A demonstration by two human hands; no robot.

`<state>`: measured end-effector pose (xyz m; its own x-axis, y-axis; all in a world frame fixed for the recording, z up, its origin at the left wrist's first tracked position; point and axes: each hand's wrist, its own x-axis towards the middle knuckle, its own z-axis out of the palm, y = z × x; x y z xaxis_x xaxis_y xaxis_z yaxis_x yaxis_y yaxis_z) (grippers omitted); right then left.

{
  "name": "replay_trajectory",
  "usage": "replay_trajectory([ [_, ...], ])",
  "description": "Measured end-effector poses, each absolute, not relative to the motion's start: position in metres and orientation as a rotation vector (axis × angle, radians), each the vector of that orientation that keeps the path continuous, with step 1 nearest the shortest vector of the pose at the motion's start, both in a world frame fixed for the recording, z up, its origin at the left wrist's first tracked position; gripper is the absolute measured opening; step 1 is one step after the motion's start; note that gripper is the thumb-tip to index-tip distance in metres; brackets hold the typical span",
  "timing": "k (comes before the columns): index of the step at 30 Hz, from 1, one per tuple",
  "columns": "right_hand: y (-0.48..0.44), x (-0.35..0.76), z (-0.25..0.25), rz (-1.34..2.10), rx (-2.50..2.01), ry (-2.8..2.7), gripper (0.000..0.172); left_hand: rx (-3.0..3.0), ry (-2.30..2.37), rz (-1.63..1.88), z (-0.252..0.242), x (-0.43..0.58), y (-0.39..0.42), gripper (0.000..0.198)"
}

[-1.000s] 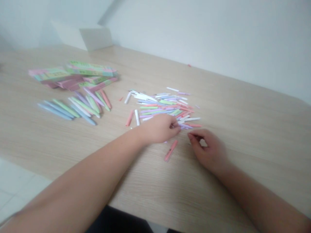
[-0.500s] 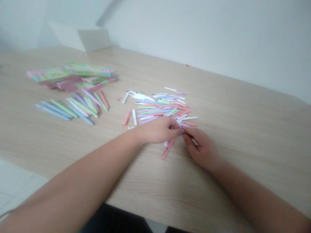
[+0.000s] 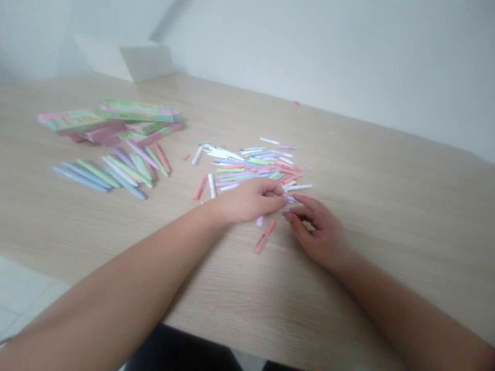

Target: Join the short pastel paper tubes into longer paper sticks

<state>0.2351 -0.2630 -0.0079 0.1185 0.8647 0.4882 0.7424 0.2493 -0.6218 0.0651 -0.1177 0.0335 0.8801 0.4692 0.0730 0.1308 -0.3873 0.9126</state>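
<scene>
My left hand (image 3: 253, 201) is closed, thumb and fingers pinching a small purple pen part (image 3: 286, 202). My right hand (image 3: 319, 232) meets it from the right, with thumb and fingertips curled around the lower end of the same purple piece. The exact shape of that piece is partly hidden by the fingers. Just beyond both hands spreads a loose heap of pen parts (image 3: 247, 170) in white, purple, green, blue and red. Nearer to me lie a red pen barrel (image 3: 265, 237) with a clear end and a short purple piece (image 3: 259, 221).
Several whole-looking pastel pens (image 3: 93, 176) lie in a group on the left. Behind them is a pile of colourful pen boxes (image 3: 139, 111). A white folded card or box (image 3: 147, 63) stands by the wall. A red bit (image 3: 297, 102) lies near the table's back edge.
My hands have shifted slightly left and up and a little apart at the fingertips, showing more of the purple piece. The view has moved slightly.
</scene>
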Motion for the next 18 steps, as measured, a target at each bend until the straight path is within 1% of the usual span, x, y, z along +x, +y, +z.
replay_trajectory([
  [9, -0.2642, 0.2356, -0.0019, -0.026, -1.508, -1.697, 0.048, 1.939, 0.47, 0.394, 0.0308, 0.066, -0.1182, 0.029],
  [15, -0.2625, 0.2341, 0.0003, -0.044, -1.498, -1.646, 0.041, 1.91, 0.467, 0.404, 0.0289, 0.0667, -0.1184, 0.029],
  [18, -0.263, 0.2348, -0.0004, 0.014, -1.532, -1.619, 0.037, 1.879, 0.458, 0.402, 0.0276, 0.0676, -0.1193, 0.028],
])
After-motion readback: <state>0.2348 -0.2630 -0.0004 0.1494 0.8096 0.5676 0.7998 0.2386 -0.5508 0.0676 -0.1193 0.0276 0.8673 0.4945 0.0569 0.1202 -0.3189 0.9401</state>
